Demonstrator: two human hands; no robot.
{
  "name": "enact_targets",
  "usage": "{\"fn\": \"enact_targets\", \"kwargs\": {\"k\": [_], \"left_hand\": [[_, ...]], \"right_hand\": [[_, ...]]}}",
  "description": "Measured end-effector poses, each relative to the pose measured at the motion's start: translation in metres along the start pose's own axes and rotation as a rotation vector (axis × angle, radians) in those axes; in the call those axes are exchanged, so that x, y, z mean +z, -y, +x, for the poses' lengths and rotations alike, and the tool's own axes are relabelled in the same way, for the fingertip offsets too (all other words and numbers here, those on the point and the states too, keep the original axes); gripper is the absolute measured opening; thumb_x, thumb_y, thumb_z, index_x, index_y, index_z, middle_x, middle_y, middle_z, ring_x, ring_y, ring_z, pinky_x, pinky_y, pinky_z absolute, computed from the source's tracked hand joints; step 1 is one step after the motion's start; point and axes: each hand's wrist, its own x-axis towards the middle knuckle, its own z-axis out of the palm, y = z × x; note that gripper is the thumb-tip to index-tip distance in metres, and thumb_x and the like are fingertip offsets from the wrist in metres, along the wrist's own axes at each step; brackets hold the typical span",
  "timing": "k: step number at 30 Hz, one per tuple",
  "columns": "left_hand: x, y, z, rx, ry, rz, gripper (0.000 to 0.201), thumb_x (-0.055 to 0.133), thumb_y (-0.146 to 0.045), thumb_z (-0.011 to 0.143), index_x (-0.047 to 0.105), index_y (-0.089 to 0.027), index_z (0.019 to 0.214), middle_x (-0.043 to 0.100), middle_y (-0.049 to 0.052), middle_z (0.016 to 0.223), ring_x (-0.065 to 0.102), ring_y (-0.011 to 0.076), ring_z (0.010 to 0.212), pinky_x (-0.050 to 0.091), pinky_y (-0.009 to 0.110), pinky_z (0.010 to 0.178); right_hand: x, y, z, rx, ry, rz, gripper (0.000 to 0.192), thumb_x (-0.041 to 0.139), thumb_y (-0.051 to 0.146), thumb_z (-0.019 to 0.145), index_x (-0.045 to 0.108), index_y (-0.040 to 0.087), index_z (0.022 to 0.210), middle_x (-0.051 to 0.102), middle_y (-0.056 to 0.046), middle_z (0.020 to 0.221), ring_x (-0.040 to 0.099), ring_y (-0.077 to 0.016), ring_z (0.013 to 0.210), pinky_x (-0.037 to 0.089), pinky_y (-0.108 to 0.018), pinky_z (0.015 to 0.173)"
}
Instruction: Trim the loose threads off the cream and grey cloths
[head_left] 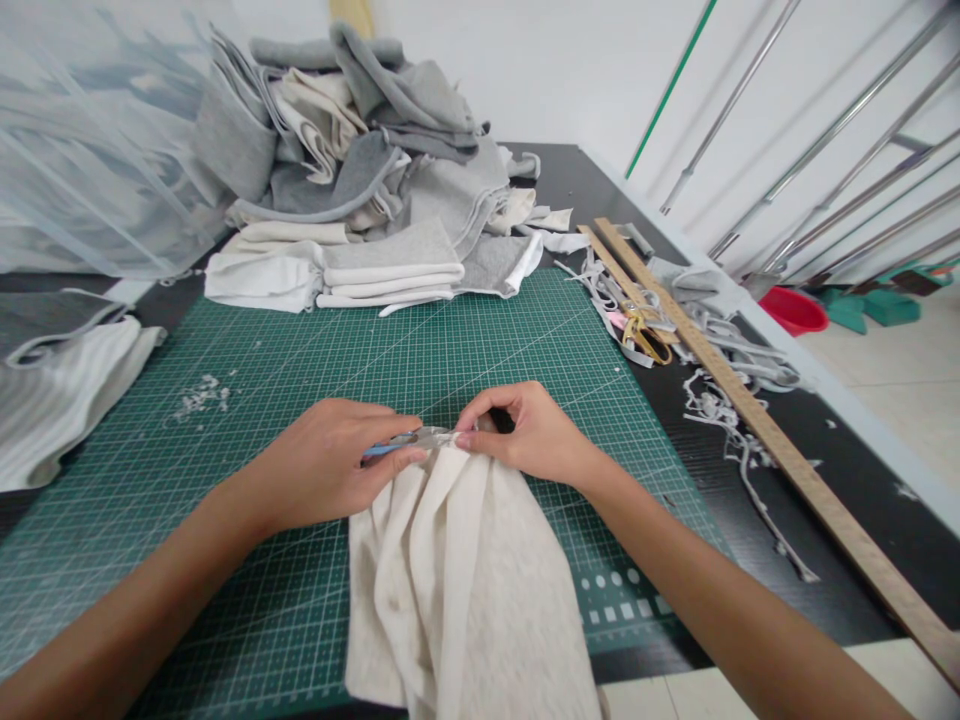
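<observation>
Cloth (465, 590), cream and folded, lies on the near middle of the green mat (225, 560) and hangs over its near edge. The left hand (330, 470) is clenched on small snips (416, 438) at the cloth's far end; the right hand (529, 430) pinches that end. It looks soft, light and floppy, best held at the gathered edge. Scissors (645, 335) and a wooden ruler (750, 410) lie along the table's right edge.

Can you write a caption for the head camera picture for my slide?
Left hand works small snips at the edge of cream fabric pinched by the right hand on a green cutting mat.
</observation>
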Motion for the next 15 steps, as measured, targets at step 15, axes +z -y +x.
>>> {"fn": "enact_targets", "kwargs": {"k": [15], "left_hand": [[0.0004, -0.0037, 0.0032, 0.011, 0.016, -0.011, 0.024, 0.053, -0.035, 0.097, 0.069, -0.018, 0.106, 0.072, 0.001, 0.08, 0.067, 0.0154, 0.07, 0.046, 0.027, 0.062]], "right_hand": [[0.0025, 0.0003, 0.0016, 0.023, -0.005, 0.018, 0.004, 0.074, 0.017, 0.074, 0.075, 0.013, 0.076, 0.061, 0.001, 0.06, 0.041, -0.0086, 0.053, 0.03, -0.025, 0.05]]}}
